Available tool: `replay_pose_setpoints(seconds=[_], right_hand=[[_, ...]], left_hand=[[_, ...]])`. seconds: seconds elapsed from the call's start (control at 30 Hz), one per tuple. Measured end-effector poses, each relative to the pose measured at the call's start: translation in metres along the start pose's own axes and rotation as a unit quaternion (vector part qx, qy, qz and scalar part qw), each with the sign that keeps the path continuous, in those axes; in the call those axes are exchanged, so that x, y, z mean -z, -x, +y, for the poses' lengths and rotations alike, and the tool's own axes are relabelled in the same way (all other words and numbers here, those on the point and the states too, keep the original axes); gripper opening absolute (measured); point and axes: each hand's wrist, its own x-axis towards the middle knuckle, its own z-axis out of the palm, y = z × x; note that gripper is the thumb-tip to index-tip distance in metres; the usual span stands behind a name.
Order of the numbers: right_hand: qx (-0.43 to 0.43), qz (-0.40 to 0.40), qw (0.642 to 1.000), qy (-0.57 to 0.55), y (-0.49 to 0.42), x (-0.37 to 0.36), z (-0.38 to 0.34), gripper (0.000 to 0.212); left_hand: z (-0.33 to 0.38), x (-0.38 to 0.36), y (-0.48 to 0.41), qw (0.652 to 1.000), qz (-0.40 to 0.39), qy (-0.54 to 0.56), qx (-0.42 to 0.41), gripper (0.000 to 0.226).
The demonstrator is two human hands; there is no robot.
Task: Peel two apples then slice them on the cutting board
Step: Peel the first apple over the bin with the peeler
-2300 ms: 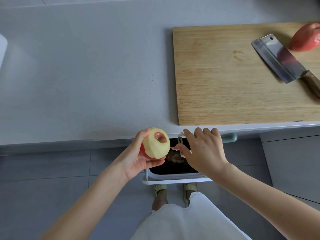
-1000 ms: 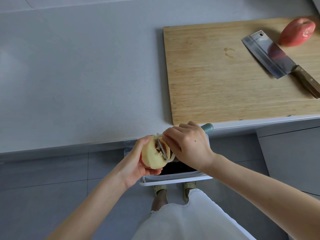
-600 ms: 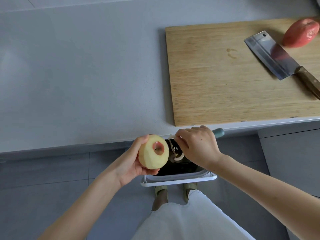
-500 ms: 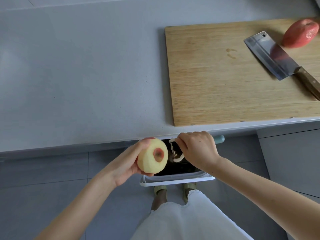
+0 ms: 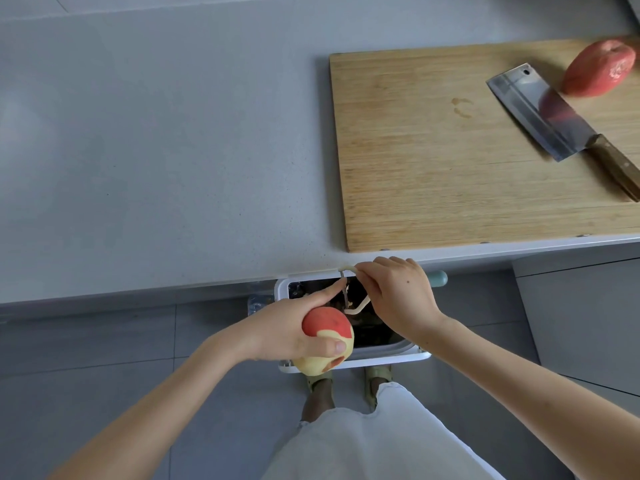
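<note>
My first apple (image 5: 327, 337) is mostly peeled, with a red cap of skin left. The second apple (image 5: 599, 69) lies unpeeled on the cutting board (image 5: 433, 168), so nothing is sliced yet. My left hand (image 5: 287, 327) grips the first apple over the bin (image 5: 381, 355), and my right hand (image 5: 398, 299), just beside it, holds the peeler (image 5: 346, 289).

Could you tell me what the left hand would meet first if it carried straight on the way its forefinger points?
Most likely the cream-and-teal peeler gripped by the right hand: the left hand, holding the half-peeled red apple, points its forefinger at the blade, though depth is unclear.
</note>
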Motion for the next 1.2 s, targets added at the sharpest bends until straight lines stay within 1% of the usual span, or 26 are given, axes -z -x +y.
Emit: replay_pose_setpoints(seconds=[0.03,0.07,0.13,0.17,0.2,0.3,0.4,0.5,0.57,0.63,0.7,0.77,0.8,0.9,1.0,1.07,1.13,1.17,1.2], right_hand=[[-0.028,-0.004,0.999,-0.022,0.000,0.001,0.000,0.033],[-0.065,-0.024,0.996,-0.060,-0.002,0.003,0.001,0.035],[-0.142,-0.094,0.969,-0.179,-0.004,0.008,0.004,0.038],[-0.162,-0.123,0.953,-0.226,-0.004,0.010,0.005,0.038],[-0.163,-0.137,0.946,-0.244,-0.003,0.012,0.005,0.040],[-0.150,-0.143,0.950,-0.232,0.001,0.012,0.003,0.044],[-0.156,-0.139,0.944,-0.257,0.001,0.008,0.003,0.039],[-0.163,-0.144,0.948,-0.233,0.003,0.007,0.003,0.034],[-0.164,-0.123,0.967,-0.152,0.005,0.005,0.004,0.034],[-0.128,-0.076,0.988,-0.033,0.007,0.003,0.006,0.032],[-0.069,-0.035,0.997,0.016,0.008,0.001,0.006,0.031],[-0.027,-0.038,0.998,0.047,0.007,0.005,0.000,0.043],[-0.013,-0.038,0.997,0.060,0.006,0.006,0.000,0.045],[0.000,-0.036,0.990,0.136,0.006,0.006,0.001,0.039],[-0.019,-0.034,0.978,0.204,0.007,0.005,0.007,0.037],[-0.021,-0.034,0.978,0.204,0.009,0.002,0.011,0.038],[-0.046,-0.048,0.984,0.168,0.012,0.000,0.011,0.038],[-0.085,-0.066,0.986,0.126,0.011,0.001,0.010,0.035],[-0.141,-0.085,0.985,0.052,0.010,0.001,0.011,0.033]], left_hand=[[-0.002,-0.001,-0.001,1.000,0.001,-0.010,0.003,0.085],[-0.004,-0.001,-0.001,1.000,0.000,-0.013,0.006,0.084],[-0.008,-0.003,-0.002,1.000,-0.001,-0.010,0.010,0.080],[-0.009,-0.003,-0.002,1.000,0.000,-0.006,0.010,0.079],[-0.010,-0.003,-0.002,1.000,0.005,-0.001,0.008,0.080],[-0.009,-0.004,-0.003,1.000,0.019,0.019,-0.005,0.085],[-0.005,-0.005,-0.005,1.000,0.010,0.002,-0.012,0.085],[-0.004,-0.003,-0.006,0.998,0.013,-0.057,-0.009,0.086],[-0.003,-0.002,-0.005,0.997,0.018,-0.074,-0.005,0.087],[0.000,-0.002,-0.003,0.996,0.018,-0.091,-0.008,0.088],[0.005,-0.002,-0.002,0.992,0.011,-0.121,-0.015,0.089],[0.007,-0.005,-0.003,0.988,0.008,-0.153,-0.017,0.089],[0.008,-0.006,-0.005,0.985,0.008,-0.170,-0.017,0.088],[0.005,-0.010,-0.007,0.976,-0.006,-0.218,-0.015,0.084],[-0.004,-0.011,-0.009,0.976,0.000,-0.217,-0.008,0.076],[-0.008,-0.011,-0.009,0.977,0.012,-0.213,-0.007,0.072],[-0.011,-0.009,-0.012,0.981,0.019,-0.193,0.006,0.067],[-0.011,-0.007,-0.013,0.986,0.023,-0.166,0.016,0.063],[-0.012,-0.005,-0.015,0.993,0.028,-0.116,0.026,0.061]])
